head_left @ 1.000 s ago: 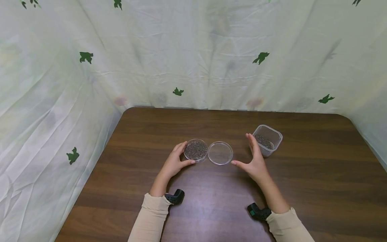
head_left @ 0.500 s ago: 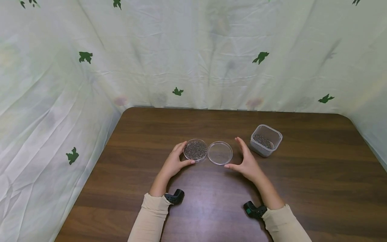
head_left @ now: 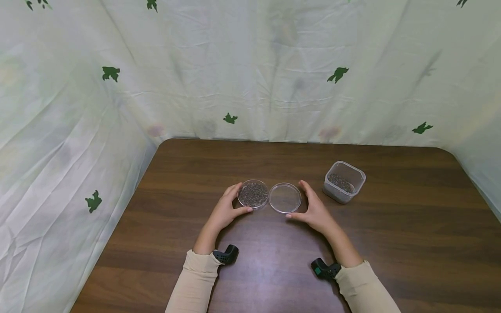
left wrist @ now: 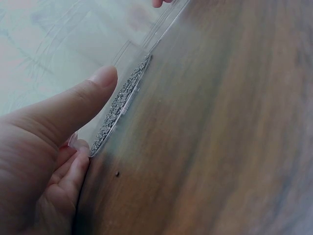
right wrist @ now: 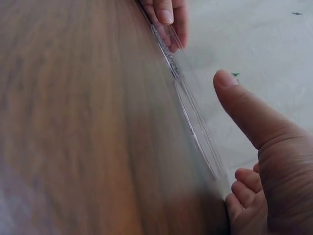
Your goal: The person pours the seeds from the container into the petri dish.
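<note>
On the table lies a round clear petri dish (head_left: 253, 194) filled with dark grey granules. My left hand (head_left: 226, 211) grips its left side, thumb at the near edge and fingers at the far edge. Beside it on the right, edge to edge, is a second clear round dish or lid (head_left: 285, 198) with nothing in it. Around that one's right side my right hand (head_left: 315, 212) is spread. In the right wrist view, the right thumb (right wrist: 249, 110) stands apart from the clear rim. The granules (left wrist: 122, 103) show edge-on in the left wrist view.
A clear square plastic tub (head_left: 344, 182) with some of the same granules stands behind and right of my right hand. One stray granule (left wrist: 117, 174) lies on the brown wooden table (head_left: 274, 269). A pale curtain (head_left: 250, 78) hangs behind the far edge.
My right hand has moved left, away from the tub to the right side of the clear lid or dish, its thumb and fingers drawing a little closer together. The left hand has stayed still.
</note>
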Available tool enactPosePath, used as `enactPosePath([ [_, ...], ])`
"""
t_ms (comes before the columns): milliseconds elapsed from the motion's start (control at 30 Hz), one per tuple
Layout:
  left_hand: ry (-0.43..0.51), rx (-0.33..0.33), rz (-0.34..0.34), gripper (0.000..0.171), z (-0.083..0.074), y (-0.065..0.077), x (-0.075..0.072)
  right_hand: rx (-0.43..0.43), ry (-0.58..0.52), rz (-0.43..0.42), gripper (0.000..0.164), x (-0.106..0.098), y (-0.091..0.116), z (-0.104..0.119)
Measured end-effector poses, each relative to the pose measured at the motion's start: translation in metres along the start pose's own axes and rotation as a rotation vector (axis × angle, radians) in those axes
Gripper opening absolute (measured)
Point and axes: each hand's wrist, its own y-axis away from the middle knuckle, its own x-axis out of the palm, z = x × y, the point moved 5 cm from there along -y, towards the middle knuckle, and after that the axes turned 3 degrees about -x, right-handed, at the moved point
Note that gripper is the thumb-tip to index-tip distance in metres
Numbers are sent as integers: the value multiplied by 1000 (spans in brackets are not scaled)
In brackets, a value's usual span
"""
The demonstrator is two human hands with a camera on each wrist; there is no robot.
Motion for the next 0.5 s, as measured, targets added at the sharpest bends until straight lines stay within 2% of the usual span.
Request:
enactPosePath([
  [233,5,-4,4,87,-1,0,0,36,99,37,104,3,-2,2],
  [500,9,-4,0,86,-2,0,0,28,157,50,97,5,-2,3],
])
